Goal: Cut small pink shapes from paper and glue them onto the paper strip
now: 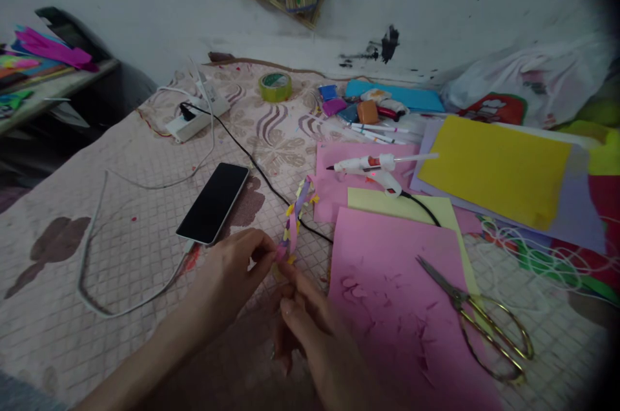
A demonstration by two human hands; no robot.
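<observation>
A thin decorated strip (294,220) in purple, pink and yellow stands up from my fingertips, its top curving to the right. My left hand (231,274) pinches its lower end between thumb and index finger. Close by on the right, my right hand (310,324) has its fingers curled, with the index fingertip at the strip's lower end; whether it grips the strip is hard to tell. Pink paper (387,269) with small dark scraps lies right of my hands, and gold-handled scissors (458,298) rest partly on it. Behind it sits a white glue gun (368,164).
A phone (213,203) with a white cable lies left of the strip. A power strip (197,120), green tape (274,86) and small coloured packets (367,112) are farther back. Yellow paper (496,168) lies at the right. A black cord crosses behind the strip.
</observation>
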